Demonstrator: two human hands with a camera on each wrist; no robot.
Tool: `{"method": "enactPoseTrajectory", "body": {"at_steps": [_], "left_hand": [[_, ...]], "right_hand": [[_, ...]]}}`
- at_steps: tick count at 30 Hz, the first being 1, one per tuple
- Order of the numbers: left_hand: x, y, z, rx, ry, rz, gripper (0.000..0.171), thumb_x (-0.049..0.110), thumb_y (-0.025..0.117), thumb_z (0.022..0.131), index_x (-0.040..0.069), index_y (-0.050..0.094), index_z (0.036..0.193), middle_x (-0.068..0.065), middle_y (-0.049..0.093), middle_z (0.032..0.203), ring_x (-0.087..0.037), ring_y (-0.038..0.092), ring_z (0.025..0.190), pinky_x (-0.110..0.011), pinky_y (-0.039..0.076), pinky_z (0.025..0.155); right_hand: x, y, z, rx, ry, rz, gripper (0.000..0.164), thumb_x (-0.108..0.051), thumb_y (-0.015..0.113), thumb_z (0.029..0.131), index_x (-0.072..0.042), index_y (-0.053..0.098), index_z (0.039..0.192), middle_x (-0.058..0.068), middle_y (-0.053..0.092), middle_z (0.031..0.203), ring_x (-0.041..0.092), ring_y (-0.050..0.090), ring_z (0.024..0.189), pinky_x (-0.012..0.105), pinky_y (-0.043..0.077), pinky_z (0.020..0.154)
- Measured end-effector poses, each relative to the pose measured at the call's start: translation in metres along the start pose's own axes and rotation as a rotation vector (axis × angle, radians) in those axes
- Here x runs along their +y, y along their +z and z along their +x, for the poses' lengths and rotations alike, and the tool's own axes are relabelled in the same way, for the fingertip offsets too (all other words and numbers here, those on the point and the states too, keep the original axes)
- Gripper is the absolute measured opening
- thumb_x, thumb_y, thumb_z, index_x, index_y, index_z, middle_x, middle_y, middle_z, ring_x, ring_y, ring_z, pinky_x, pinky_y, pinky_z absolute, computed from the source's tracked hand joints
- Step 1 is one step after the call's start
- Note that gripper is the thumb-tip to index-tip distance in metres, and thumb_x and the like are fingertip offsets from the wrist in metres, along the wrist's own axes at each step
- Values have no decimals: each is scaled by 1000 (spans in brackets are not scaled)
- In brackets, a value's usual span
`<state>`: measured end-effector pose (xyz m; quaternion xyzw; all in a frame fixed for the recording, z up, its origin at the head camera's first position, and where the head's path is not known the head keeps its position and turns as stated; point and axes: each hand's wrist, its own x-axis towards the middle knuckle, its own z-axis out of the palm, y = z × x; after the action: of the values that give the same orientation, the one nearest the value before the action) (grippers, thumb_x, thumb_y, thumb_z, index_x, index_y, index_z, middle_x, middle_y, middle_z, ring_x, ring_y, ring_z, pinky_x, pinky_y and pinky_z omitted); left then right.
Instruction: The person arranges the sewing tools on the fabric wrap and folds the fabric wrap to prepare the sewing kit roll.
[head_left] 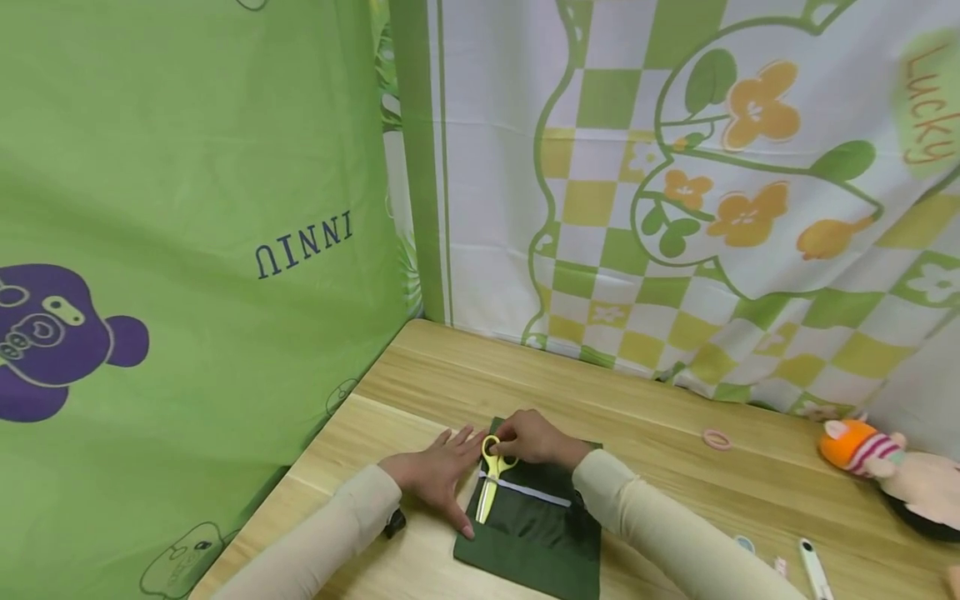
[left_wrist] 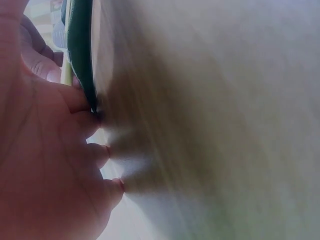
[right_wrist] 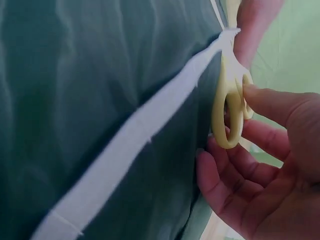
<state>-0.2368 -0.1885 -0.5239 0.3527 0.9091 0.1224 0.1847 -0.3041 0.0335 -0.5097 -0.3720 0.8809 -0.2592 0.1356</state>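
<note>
A dark green fabric pouch (head_left: 525, 542) lies flat on the wooden table, with a white elastic band (head_left: 534, 492) stretched across it. Yellow-handled scissors (head_left: 491, 477) lie along its left side, blades toward me, passing beneath the band. My right hand (head_left: 534, 437) pinches the scissors' handle loops (right_wrist: 228, 117) between thumb and fingers. Spread at the pouch's left edge, my left hand (head_left: 438, 472) rests with straight fingers and the thumb on the fabric. In the left wrist view, the left fingertips touch the table beside the green fabric edge (left_wrist: 82, 55).
A pink ring (head_left: 717, 439) lies to the right on the table. Farther right is a doll with an orange hat (head_left: 851, 447). A white-handled tool (head_left: 814, 568) and a small round item (head_left: 745, 543) lie near the right forearm. Green and checked curtains (head_left: 615, 250) border the table.
</note>
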Motion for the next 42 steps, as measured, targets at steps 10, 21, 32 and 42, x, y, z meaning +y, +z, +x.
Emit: {"method": "enactPoseTrajectory", "body": {"at_steps": [10, 21, 32, 42], "left_hand": [[-1, 4, 10, 23, -20, -52, 143, 73, 79, 67, 9, -7, 162, -12, -1, 171, -33, -1, 158, -61, 7, 124], [7, -4, 18, -23, 14, -22, 139, 73, 78, 69, 7, -3, 162, -13, 3, 170, -37, 0, 158, -64, 8, 123], [27, -21, 18, -80, 32, 13, 130, 70, 76, 73, 16, 0, 163, -14, -7, 170, -39, -7, 157, -69, 7, 121], [31, -24, 32, -189, -25, 83, 130, 74, 75, 71, 18, 2, 163, -8, -11, 170, -32, -10, 158, -72, 6, 119]], "right_hand": [[-3, 6, -17, 81, 84, -15, 11, -23, 76, 89, -12, 74, 89, -2, 73, 77, 6, 61, 66, 27, 51, 62], [-7, -2, -29, 22, 21, -61, 22, -25, 67, 96, -11, 79, 84, 3, 72, 69, 5, 50, 53, 22, 41, 52], [0, -121, -140, 145, -7, -252, 20, -19, 64, 99, -6, 74, 110, 3, 75, 94, 6, 67, 76, 25, 54, 66], [60, -141, -278, 0, 192, -308, 13, -24, 72, 91, -11, 73, 94, -12, 67, 77, -6, 53, 65, 22, 45, 56]]}}
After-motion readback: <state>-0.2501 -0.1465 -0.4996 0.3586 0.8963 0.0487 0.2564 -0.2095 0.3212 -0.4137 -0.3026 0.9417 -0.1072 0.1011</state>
